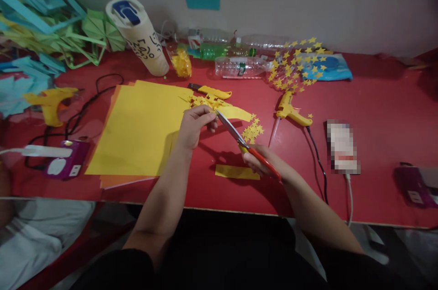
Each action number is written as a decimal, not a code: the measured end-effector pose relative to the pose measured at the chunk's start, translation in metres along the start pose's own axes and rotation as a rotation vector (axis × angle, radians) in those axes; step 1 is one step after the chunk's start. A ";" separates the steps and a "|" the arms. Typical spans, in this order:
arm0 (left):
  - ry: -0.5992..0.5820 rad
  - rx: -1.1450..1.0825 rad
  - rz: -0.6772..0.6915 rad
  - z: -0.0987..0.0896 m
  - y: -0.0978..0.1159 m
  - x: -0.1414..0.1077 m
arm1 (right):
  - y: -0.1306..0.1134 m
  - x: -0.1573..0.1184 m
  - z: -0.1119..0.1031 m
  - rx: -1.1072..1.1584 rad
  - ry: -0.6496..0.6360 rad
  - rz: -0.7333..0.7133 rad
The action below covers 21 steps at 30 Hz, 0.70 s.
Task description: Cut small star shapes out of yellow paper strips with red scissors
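Note:
In the head view, my right hand [262, 161] grips a pair of scissors [236, 134] with red handles. The blades point up and to the left. Their tips meet the fingers of my left hand [196, 124], which pinch a small piece of yellow paper [214, 111], mostly hidden by the fingers. Just behind lie a curved yellow paper strip [237, 113] and a heap of yellow scraps [208, 101]. Cut yellow paper stars [253, 131] are piled beyond the scissors. Nearer to me is a flat yellow strip [237, 172].
Yellow sheets [140, 130] are stacked at left on the red table [205, 194]. Behind are a yellow cutter [214, 92], a tumbler [142, 39] and plastic bottles [239, 67]. Glue guns [292, 111] with cords lie at both sides. A phone [342, 146] is at right.

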<state>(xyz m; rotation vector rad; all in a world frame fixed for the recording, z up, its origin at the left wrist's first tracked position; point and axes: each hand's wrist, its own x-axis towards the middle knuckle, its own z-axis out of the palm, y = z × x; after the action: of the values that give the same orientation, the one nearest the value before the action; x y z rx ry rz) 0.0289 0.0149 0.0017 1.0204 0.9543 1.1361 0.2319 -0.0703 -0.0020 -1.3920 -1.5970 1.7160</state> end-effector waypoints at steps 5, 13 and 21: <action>-0.004 0.006 -0.019 -0.001 0.004 0.000 | -0.001 0.000 -0.001 -0.045 0.001 -0.021; -0.024 0.036 -0.038 -0.004 0.003 0.000 | 0.001 -0.001 -0.001 0.028 -0.015 0.053; -0.055 0.059 -0.044 -0.008 0.004 0.000 | -0.003 -0.003 -0.001 0.046 -0.007 0.060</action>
<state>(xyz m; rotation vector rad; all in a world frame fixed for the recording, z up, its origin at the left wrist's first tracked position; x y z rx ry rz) 0.0204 0.0167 0.0035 1.0679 0.9666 1.0435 0.2334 -0.0717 0.0020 -1.4262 -1.5240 1.7824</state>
